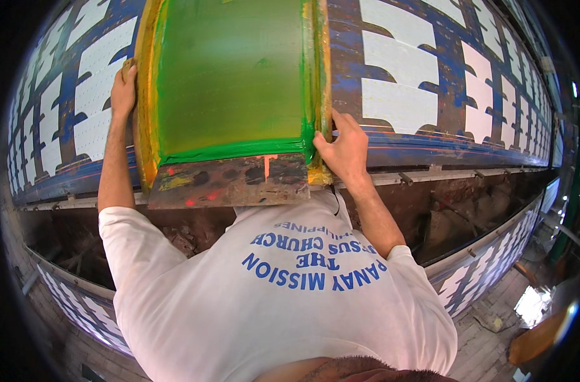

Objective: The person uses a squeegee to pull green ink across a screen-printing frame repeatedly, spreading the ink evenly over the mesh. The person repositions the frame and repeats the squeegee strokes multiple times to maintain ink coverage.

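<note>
Here's the screen, big and green, set over the near part of the long table, and both hands are on it! Left hand up on the far-left side, fingers closed at the edge of the yellow-stained frame. Right hand lower down by the near-right corner, pinching the other side, thumb on the near face, fingers along the outside. Whether the screen lies flat or sits slightly raised, I can't tell from here.

And look what it blocks: whatever is under that green mesh is hidden. Either side of it, rows of white pieces with notched edges run off along the dark, blue-smeared tabletop. At the screen's near end, a paint-spotted board juts over the table's edge rail, covering a stretch of it, right up against the white shirt with its blue lettering. A thin black cord dangles by the near-right corner. Below the rail there's a dark gap, then another panel of white pieces lower down, and brick floor beyond.
</note>
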Available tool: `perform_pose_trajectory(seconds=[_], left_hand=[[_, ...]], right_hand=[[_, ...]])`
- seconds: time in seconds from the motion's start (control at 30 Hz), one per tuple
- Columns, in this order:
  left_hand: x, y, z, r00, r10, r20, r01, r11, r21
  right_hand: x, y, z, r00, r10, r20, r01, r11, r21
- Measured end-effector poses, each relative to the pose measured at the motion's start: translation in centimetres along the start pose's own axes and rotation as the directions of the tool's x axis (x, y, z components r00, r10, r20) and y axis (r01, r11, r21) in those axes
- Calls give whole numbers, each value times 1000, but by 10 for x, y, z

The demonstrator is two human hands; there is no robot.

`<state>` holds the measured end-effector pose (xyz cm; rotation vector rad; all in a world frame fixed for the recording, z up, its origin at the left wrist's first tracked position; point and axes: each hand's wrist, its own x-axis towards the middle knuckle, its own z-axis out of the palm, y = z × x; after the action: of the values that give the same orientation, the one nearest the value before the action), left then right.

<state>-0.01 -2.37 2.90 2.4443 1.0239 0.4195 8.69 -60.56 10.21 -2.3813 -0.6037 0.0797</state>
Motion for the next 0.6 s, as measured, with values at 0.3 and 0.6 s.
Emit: perform_pose_trajectory(seconds=[0.3,0.6], left_hand=[[-40,128,27,997,53,-62,-56,997,-49],[-132,330,129,980,83,-181,-96,993,-69]], right_hand=[[21,109,-86,1000,-13,2,13,999,41],[27,302,-205,999,15,-48,-13,999,32]])
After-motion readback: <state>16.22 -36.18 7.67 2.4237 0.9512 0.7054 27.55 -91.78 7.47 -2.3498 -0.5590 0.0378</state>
